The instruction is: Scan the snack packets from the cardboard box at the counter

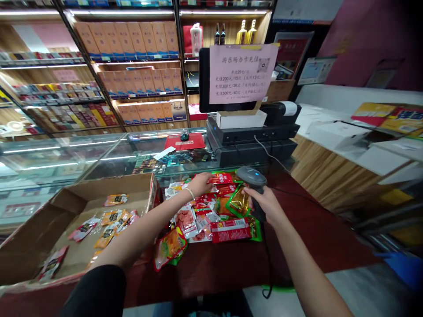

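My left hand [200,185], with a band on its wrist, reaches over a heap of snack packets. Its fingers close on the left end of a red snack packet [222,178] at the back of the heap. Wrapped round the handle of a dark grey barcode scanner [251,176] is my right hand [269,206]; the scanner's head shows a small blue light. Just left of that hand lies a gold and green packet [239,201]. A long red packet [231,230] and an orange one [170,248] lie at the heap's near side.
An open cardboard box [74,200] with several small packets stands at the left. Behind the heap are a cash drawer unit [251,152], a monitor with a pink paper sign [243,72] and a glass counter [99,154]. The scanner's cable [269,264] hangs over the near edge.
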`<move>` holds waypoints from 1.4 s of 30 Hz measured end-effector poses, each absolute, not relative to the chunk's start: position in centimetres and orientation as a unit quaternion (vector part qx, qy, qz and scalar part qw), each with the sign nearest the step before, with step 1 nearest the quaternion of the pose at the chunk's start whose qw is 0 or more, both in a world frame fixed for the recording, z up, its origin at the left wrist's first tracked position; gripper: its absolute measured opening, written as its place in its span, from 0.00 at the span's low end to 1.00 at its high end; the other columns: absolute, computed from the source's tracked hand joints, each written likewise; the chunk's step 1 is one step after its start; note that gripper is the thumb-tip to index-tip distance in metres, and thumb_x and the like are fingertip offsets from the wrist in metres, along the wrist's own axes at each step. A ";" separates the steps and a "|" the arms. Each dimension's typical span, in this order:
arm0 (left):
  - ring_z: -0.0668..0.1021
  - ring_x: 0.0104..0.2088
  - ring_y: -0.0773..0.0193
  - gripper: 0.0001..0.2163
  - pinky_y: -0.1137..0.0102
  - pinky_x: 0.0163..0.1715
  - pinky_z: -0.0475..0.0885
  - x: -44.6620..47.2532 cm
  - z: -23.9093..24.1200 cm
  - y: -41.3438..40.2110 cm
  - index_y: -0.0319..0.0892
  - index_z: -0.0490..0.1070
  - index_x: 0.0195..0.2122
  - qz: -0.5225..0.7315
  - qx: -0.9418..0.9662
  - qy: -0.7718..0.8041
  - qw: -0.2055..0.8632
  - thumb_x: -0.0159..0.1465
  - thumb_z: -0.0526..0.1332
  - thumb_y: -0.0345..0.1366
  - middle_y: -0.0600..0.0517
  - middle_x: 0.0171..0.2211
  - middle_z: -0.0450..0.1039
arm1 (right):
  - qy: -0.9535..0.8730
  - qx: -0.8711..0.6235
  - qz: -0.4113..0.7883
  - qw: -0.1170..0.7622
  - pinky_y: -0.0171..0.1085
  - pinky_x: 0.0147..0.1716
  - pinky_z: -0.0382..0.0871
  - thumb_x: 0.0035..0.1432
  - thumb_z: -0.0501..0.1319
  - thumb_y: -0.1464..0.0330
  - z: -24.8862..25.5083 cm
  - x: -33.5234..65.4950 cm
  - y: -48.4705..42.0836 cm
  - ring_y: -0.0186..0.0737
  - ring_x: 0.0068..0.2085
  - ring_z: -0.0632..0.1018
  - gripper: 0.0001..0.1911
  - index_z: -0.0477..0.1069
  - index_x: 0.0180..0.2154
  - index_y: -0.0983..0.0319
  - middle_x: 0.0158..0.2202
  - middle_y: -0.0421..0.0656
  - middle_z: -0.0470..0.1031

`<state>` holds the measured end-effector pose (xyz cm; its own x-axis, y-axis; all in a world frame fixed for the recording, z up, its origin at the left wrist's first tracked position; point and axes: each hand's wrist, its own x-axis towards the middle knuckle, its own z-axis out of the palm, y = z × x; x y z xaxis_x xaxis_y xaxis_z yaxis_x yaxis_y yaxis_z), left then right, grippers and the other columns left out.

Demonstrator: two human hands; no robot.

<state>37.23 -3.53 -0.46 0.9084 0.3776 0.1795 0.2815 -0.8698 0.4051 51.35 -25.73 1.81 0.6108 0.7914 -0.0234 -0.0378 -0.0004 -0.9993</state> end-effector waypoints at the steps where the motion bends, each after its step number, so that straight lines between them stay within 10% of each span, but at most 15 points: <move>1: 0.75 0.52 0.55 0.17 0.64 0.54 0.68 36.5 0.3 -3.3 0.39 0.73 0.52 0.128 0.957 0.178 0.191 0.61 0.60 0.33 0.43 0.51 0.75 | -0.304 -0.628 0.327 0.638 0.31 0.13 0.59 0.49 0.69 0.55 1.9 51.0 -25.4 0.32 0.14 0.65 0.19 0.69 0.33 0.62 0.15 0.36 0.70; 10: 0.78 0.47 0.60 0.13 0.66 0.49 0.71 24.2 5.5 -0.2 0.43 0.75 0.47 0.185 0.919 0.258 0.235 0.63 0.58 0.37 0.49 0.48 0.77 | -0.379 -0.624 0.391 0.561 0.31 0.15 0.60 0.49 0.68 0.54 3.7 44.8 -20.6 0.32 0.14 0.66 0.19 0.69 0.33 0.62 0.12 0.35 0.67; 25: 0.79 0.39 0.61 0.14 0.69 0.41 0.72 0.3 0.6 2.9 0.41 0.74 0.42 0.197 0.803 0.475 0.302 0.59 0.60 0.44 0.49 0.39 0.79 | -0.503 -0.557 0.498 0.435 0.32 0.13 0.59 0.51 0.66 0.56 3.6 30.4 -9.2 0.33 0.13 0.65 0.15 0.68 0.29 0.61 0.12 0.36 0.66; 42: 0.76 0.37 0.60 0.12 0.71 0.37 0.67 -3.8 -3.8 1.0 0.43 0.73 0.40 -0.050 0.856 0.406 0.315 0.53 0.65 0.34 0.48 0.37 0.75 | -0.554 -0.558 0.518 0.337 0.34 0.13 0.61 0.51 0.67 0.59 1.1 24.4 -3.8 0.35 0.14 0.69 0.13 0.69 0.33 0.60 0.14 0.38 0.69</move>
